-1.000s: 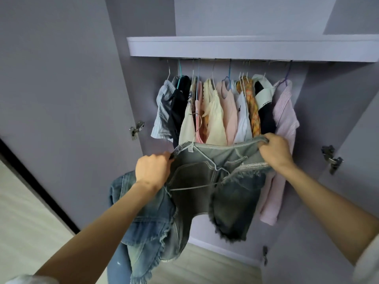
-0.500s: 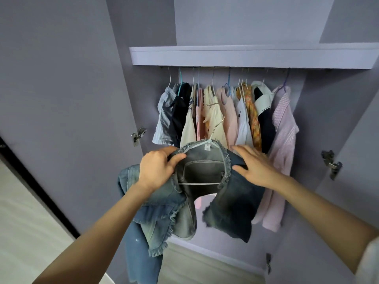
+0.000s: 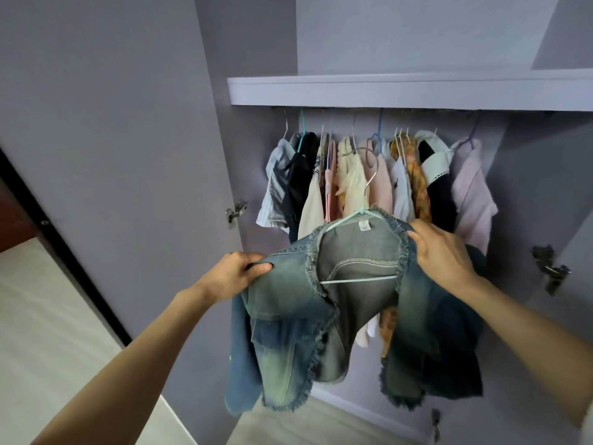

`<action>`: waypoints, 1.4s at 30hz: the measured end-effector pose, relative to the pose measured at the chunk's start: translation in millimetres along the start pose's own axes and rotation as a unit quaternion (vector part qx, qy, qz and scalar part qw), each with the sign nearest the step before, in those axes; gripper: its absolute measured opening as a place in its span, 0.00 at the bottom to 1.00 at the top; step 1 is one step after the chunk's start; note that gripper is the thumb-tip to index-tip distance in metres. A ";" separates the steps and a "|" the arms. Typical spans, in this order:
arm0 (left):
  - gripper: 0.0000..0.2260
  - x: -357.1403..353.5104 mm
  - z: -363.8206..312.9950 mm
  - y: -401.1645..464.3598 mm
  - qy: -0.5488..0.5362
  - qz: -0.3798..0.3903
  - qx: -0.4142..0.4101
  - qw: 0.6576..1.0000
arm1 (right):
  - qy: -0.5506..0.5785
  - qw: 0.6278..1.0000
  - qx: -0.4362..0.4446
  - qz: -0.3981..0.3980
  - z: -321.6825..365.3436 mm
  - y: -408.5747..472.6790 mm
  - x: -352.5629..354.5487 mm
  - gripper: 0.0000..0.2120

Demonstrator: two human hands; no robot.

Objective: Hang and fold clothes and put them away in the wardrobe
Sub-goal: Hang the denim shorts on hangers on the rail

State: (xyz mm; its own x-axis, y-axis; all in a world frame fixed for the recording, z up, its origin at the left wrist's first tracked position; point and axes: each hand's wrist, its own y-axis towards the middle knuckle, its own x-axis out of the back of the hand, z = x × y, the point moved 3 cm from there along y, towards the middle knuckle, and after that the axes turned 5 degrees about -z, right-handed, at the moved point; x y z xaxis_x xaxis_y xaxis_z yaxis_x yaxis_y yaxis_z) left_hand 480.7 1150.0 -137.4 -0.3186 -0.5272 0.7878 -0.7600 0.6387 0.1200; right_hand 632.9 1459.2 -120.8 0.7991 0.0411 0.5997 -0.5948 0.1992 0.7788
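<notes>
Head view. I see a denim jacket (image 3: 337, 300) held up in front of the open wardrobe (image 3: 401, 91), below the shelf and nearer than the row of hanging clothes (image 3: 378, 175). The jacket sits on a pale hanger (image 3: 356, 277); its crossbar shows through the open neck, and its metal hook stands up above the collar, overlapping the cream and pink garments behind. The hook is not on the rail.

Left hand (image 3: 234, 274): fingers curled, thumb pressed on top, pinching the left shoulder of the jacket. Firm hold on cloth, nothing else in it.

Right hand (image 3: 442, 252): laid over the right shoulder of the jacket, fingertips bent over the frayed collar edge and gripping it.

The left front panel hangs lower, with its frayed hem toward the near floor. The right panel hangs dark, in front of the pink striped shirt (image 3: 471, 194).

A door hinge (image 3: 236, 211) shows on the left wardrobe wall, and another hinge (image 3: 550, 268) on the right door.
</notes>
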 end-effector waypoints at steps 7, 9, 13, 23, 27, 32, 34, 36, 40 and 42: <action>0.18 2.3 -23.3 7.8 -0.157 -0.040 -0.003 0.987 | -0.033 0.999 -0.016 0.012 -12.9 -18.9 8.7 0.11; 0.19 11.1 -28.2 13.4 -0.187 -0.125 0.027 0.974 | -0.079 0.996 0.010 0.031 -10.2 -21.7 12.8 0.10; 0.18 17.8 -39.1 22.2 -0.095 -0.193 0.064 0.974 | -0.072 0.997 0.000 0.018 -12.8 -24.5 12.4 0.09; 0.24 -33.4 -59.0 10.8 0.083 -0.193 -0.171 0.963 | 0.038 0.998 -0.040 -0.039 -1.1 -16.7 7.0 0.10; 0.24 -34.0 -82.8 19.7 0.115 -0.240 -0.199 0.943 | 0.084 0.995 -0.059 -0.015 6.6 -13.8 5.2 0.04; 0.16 -30.8 -118.7 32.1 0.085 -0.281 -0.238 0.926 | 0.130 0.990 -0.052 0.023 23.1 -14.4 -1.7 0.05; 0.10 -30.1 -120.9 37.2 0.064 -0.278 -0.212 0.935 | 0.146 0.987 -0.051 0.044 28.8 -16.2 -1.8 0.05; 0.09 -30.7 -119.0 38.5 0.075 -0.276 -0.201 0.937 | 0.162 0.982 -0.052 0.077 30.9 -17.4 1.2 0.06; 0.10 -31.9 -108.1 36.1 0.102 -0.290 -0.180 0.934 | 0.110 0.983 -0.046 0.140 26.5 -16.1 6.6 0.19; 0.10 -34.2 -102.6 36.1 0.124 -0.287 -0.179 0.933 | 0.067 0.981 -0.057 0.176 22.6 -13.6 10.3 0.20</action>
State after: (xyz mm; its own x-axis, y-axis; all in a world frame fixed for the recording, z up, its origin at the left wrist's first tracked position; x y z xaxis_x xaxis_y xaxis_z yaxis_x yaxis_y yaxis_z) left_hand 522.3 1248.6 -98.1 0.2578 -0.7225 0.6415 -0.5131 0.4602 0.7245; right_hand 647.3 1434.8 -121.0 0.5558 0.2530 0.7919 -0.8276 0.2582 0.4983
